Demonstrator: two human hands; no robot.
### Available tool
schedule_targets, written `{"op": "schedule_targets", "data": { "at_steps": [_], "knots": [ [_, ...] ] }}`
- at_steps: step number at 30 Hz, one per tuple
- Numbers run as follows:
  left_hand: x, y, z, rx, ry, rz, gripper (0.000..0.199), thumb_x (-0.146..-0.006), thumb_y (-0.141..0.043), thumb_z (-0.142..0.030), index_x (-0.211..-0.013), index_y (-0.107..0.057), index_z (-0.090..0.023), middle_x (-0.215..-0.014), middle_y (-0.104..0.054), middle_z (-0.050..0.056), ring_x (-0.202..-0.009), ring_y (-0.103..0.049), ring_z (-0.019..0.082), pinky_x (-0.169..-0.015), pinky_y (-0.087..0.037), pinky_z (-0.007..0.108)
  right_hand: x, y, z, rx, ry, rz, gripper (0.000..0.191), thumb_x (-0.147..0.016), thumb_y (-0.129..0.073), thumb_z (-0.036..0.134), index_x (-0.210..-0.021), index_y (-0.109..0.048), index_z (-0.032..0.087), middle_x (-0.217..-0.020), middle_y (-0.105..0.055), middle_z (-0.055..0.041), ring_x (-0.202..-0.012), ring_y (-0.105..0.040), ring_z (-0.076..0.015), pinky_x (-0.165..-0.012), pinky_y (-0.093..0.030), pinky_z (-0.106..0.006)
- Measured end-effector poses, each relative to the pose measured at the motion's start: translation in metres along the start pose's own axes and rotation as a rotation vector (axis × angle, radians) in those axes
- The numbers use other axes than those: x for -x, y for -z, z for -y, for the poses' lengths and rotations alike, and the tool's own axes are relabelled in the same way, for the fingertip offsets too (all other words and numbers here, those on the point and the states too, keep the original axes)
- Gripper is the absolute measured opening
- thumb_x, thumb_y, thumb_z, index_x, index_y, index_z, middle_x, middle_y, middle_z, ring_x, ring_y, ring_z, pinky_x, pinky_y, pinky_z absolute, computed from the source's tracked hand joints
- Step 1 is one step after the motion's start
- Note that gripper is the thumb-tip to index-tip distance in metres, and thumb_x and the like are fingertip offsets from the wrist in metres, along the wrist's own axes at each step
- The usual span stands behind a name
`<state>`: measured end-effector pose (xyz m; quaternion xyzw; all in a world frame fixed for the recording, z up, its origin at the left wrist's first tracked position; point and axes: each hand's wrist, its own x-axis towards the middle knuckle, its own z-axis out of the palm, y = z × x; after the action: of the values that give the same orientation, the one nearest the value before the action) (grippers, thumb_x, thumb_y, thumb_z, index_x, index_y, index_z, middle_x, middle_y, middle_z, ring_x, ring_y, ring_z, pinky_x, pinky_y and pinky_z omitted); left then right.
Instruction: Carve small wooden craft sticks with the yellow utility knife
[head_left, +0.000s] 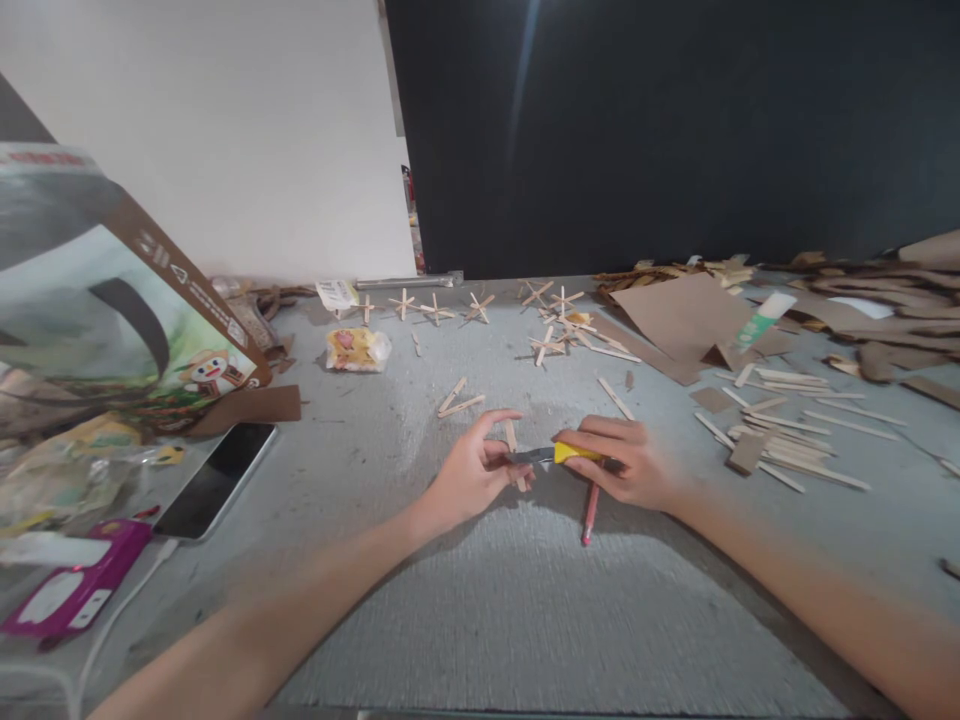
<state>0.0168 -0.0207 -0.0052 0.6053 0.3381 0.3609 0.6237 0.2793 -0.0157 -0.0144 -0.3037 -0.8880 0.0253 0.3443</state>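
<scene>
Pinched in the fingers of my left hand [466,468] is a pale wooden craft stick [511,435], held roughly upright above the table. My right hand [626,462] is closed around a yellow-handled tool [576,453] with a grey metal end, whose exact kind is unclear. That metal end meets the stick, or lies right against it, near the left fingertips. Under my right hand lies a red pencil [591,515], partly covered. Two sticks joined in a V [457,400] rest just beyond my left hand. A single loose stick [615,397] lies beyond the right.
Several star-shaped stick pieces [435,310] line the back, near a small yellow packet [357,350]. To the right are loose sticks [795,440], cardboard [675,315] and a glue stick [765,320]. A phone [217,480], purple device [82,580] and printed box [180,290] occupy the left.
</scene>
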Motion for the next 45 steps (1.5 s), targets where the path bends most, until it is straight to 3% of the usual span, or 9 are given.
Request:
{"op": "schedule_targets", "data": {
  "at_steps": [8,14,24,33,45],
  "knots": [
    [-0.001,0.0,0.002,-0.012,0.014,0.045,0.058,-0.087,-0.079,-0.032,-0.137,-0.05,-0.021,-0.074,-0.074,0.0,-0.07,-0.072,0.017,-0.072,-0.054,0.03,0.001,-0.003,-0.005,-0.001,0.016,-0.023,0.025,-0.107,-0.054,0.032,-0.118,-0.074,0.021,-0.083,-0.067,-0.0056,-0.069,-0.061,-0.017,-0.062,-0.048,-0.029],
    [-0.005,0.005,0.0,0.003,0.032,0.03,0.07,-0.084,-0.083,-0.043,-0.139,-0.048,-0.019,-0.077,-0.075,0.002,-0.068,-0.073,0.018,-0.072,-0.055,0.032,0.003,-0.005,-0.006,0.187,0.02,-0.065,0.023,-0.104,-0.059,0.033,-0.121,-0.074,0.026,-0.088,-0.07,-0.0067,-0.077,-0.063,-0.0213,-0.072,-0.052,-0.036],
    [-0.009,0.006,0.004,0.026,-0.014,0.005,0.074,-0.08,-0.086,-0.047,-0.137,-0.048,-0.019,-0.073,-0.074,0.001,-0.066,-0.073,0.018,-0.071,-0.054,0.031,0.003,-0.003,0.004,0.409,0.081,-0.101,0.022,-0.104,-0.061,0.035,-0.119,-0.074,0.025,-0.087,-0.07,-0.007,-0.076,-0.061,-0.0215,-0.068,-0.047,-0.036],
    [-0.008,0.004,0.0,0.004,-0.009,-0.111,0.067,-0.08,-0.086,-0.048,-0.129,-0.048,-0.023,-0.075,-0.076,0.002,-0.071,-0.075,0.023,-0.075,-0.055,0.036,-0.004,-0.01,0.017,0.197,-0.068,-0.154,0.02,-0.106,-0.058,0.031,-0.116,-0.073,0.023,-0.082,-0.07,-0.0057,-0.072,-0.064,-0.021,-0.065,-0.051,-0.035],
    [-0.01,0.008,0.004,-0.02,-0.033,-0.142,0.082,-0.08,-0.085,-0.053,-0.145,-0.046,-0.022,-0.08,-0.077,0.005,-0.077,-0.077,0.027,-0.078,-0.057,0.039,-0.003,-0.014,0.018,0.015,-0.307,-0.17,0.03,-0.106,-0.056,0.044,-0.104,-0.078,0.024,-0.088,-0.077,-0.0073,-0.075,-0.071,-0.0207,-0.065,-0.054,-0.032]
  ]
}}
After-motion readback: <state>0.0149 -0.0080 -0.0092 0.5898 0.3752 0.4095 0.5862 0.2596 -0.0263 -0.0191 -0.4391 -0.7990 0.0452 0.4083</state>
